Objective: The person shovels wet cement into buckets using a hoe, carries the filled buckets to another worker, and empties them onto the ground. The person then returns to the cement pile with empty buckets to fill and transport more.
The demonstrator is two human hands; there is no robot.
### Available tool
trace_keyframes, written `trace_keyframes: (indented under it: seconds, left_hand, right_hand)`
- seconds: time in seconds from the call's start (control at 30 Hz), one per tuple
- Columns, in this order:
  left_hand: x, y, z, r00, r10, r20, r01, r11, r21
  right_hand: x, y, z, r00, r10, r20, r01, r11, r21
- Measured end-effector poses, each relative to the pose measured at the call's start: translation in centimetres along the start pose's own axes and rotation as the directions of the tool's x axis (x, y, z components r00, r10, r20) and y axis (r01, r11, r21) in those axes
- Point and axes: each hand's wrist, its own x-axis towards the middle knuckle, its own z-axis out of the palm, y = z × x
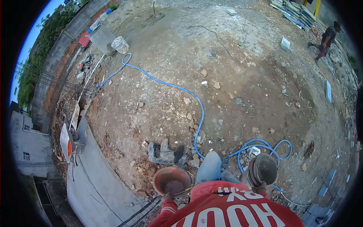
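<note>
At the bottom centre-left, my left hand point(166, 197) is closed on the near rim of a reddish bucket point(172, 181), whose inside shows some greyish matter at the bottom. Over on the right, my right hand point(261, 186) grips the near side of a grey, dirty bucket point(265, 169), which looks dark inside. Both buckets are on either side of my legs. A blue hose point(200, 109) winds over the dirt and coils beside the grey bucket. Worn grey boots point(165, 155) lie just beyond the reddish bucket.
A wheelbarrow point(67, 143) stands at the left by a concrete strip point(94, 170). Further off are a white bucket point(120, 44) and a grey container point(102, 38). Stones litter the ground. At the upper right a person point(327, 39) walks near stacked poles point(293, 13).
</note>
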Motion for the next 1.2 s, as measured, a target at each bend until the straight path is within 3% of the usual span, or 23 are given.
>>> trace_keyframes:
  seconds: [0.07,0.13,0.17,0.23,0.3,0.37,0.47,0.53,0.6,0.63,0.7,0.77,0.97,1.07,1.1,1.17,1.2]
  left_hand:
    - [4.0,-0.9,2.9,0.998,-0.041,0.036,0.035,0.985,0.168]
    - [12.2,-6.4,9.4,0.976,-0.201,-0.08,0.209,0.972,0.109]
    - [13.7,-6.5,11.6,0.951,-0.279,-0.137,0.289,0.955,0.066]
    - [12.9,-1.5,14.2,0.947,-0.295,-0.125,0.315,0.926,0.208]
    - [12.3,5.8,17.0,0.945,-0.311,-0.102,0.326,0.911,0.251]
    - [12.8,15.2,18.7,0.947,-0.31,-0.08,0.32,0.917,0.238]
    - [13.9,27.9,19.0,0.951,-0.303,-0.063,0.31,0.933,0.185]
    - [15.7,35.6,18.0,0.956,-0.286,-0.067,0.293,0.947,0.132]
    - [18.1,44.4,16.9,0.962,-0.267,-0.054,0.269,0.963,0.027]
    - [19.1,49.3,16.3,0.965,-0.26,-0.039,0.258,0.965,-0.056]
    - [17.7,60.7,14.2,0.987,-0.149,0.056,0.159,0.926,-0.343]
    - [22.2,66.9,16.0,0.978,0.056,0.203,0.138,0.557,-0.819]
    - [25.5,92.5,16.1,0.983,0.084,0.16,0.106,0.449,-0.887]
    - [34.3,97.5,19.0,0.982,0.129,0.135,0.011,0.683,-0.73]
    - [34.3,100.6,18.6,0.992,0.098,0.078,-0.037,0.822,-0.568]
    - [29.6,108.4,18.6,0.975,-0.15,0.164,0.222,0.629,-0.745]
    - [29.2,111.3,19.1,0.97,-0.16,0.181,0.241,0.622,-0.745]
  right_hand:
    - [2.5,-5.7,10.1,0.998,-0.06,0.024,0.061,0.996,-0.067]
    - [3.6,-10.4,20.7,0.99,-0.126,0.069,0.134,0.983,-0.128]
    - [2.9,-12.7,26.4,0.994,-0.112,0.006,0.112,0.993,-0.036]
    - [2.8,-16.6,36.2,0.994,-0.11,-0.019,0.111,0.992,0.053]
    - [3.6,-18.9,44.6,0.994,-0.095,0.057,0.093,0.995,0.04]
    - [4.4,-20.8,51.8,0.999,-0.054,0.007,0.053,0.996,0.072]
    - [4.4,-22.0,61.6,0.995,-0.098,-0.005,0.097,0.987,-0.126]
    - [5.8,-22.7,66.4,0.984,0.176,0.023,-0.16,0.933,-0.321]
    - [5.6,-20.7,72.3,0.993,0.122,0.004,-0.113,0.935,-0.335]
    - [5.1,-19.7,75.1,0.999,0.05,-0.005,-0.049,0.938,-0.343]
    - [9.2,-17.7,78.4,0.998,0.057,0.024,-0.048,0.956,-0.289]
    - [11.3,-16.5,82.4,0.997,0.045,0.063,-0.03,0.972,-0.231]
    - [15.4,-16.6,102.6,0.995,0.088,0.057,-0.074,0.973,-0.217]
    - [15.3,-18.2,113.7,0.992,0.107,0.063,-0.089,0.968,-0.235]
    - [15.2,-18.9,116.9,0.992,0.11,0.061,-0.092,0.966,-0.243]
    - [15.9,-20.9,123.1,0.992,0.105,0.073,-0.082,0.96,-0.269]
    - [16.6,-21.9,126.3,0.989,0.108,0.102,-0.074,0.953,-0.293]
